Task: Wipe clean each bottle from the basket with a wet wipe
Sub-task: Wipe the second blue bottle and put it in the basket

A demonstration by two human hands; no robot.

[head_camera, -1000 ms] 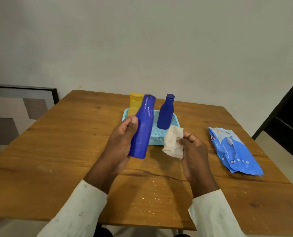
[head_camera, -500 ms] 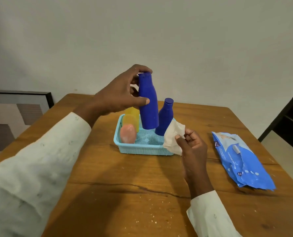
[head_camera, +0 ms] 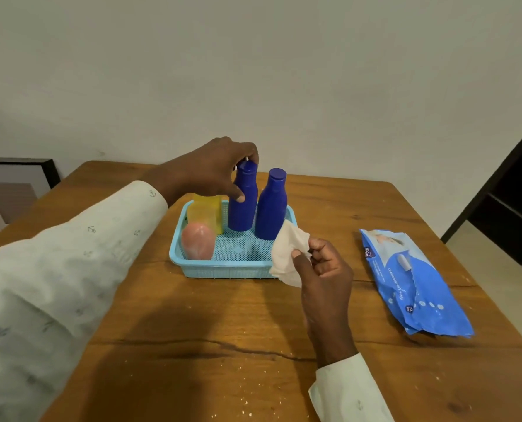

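Note:
A light blue mesh basket [head_camera: 223,271] sits on the wooden table [head_camera: 192,345]. Two dark blue bottles stand upright in it. My left hand [head_camera: 211,172] grips the left blue bottle [head_camera: 242,208] around its cap and neck, its base resting on the basket floor. The second blue bottle [head_camera: 272,205] stands just right of it, untouched. A yellow bottle [head_camera: 206,210] and a pink rounded bottle [head_camera: 197,240] fill the basket's left side. My right hand [head_camera: 323,269] holds a crumpled white wet wipe [head_camera: 288,254] at the basket's near right corner.
A blue pack of wet wipes [head_camera: 412,281] lies on the table to the right. A framed picture [head_camera: 13,187] leans against the wall at the far left. A dark doorway [head_camera: 515,202] is at the right. Small crumbs dot the near table.
My left hand carried the blue bottle from in front of me over to the basket and lowered it upright beside the other blue bottle. My right hand kept the wipe, barely moving.

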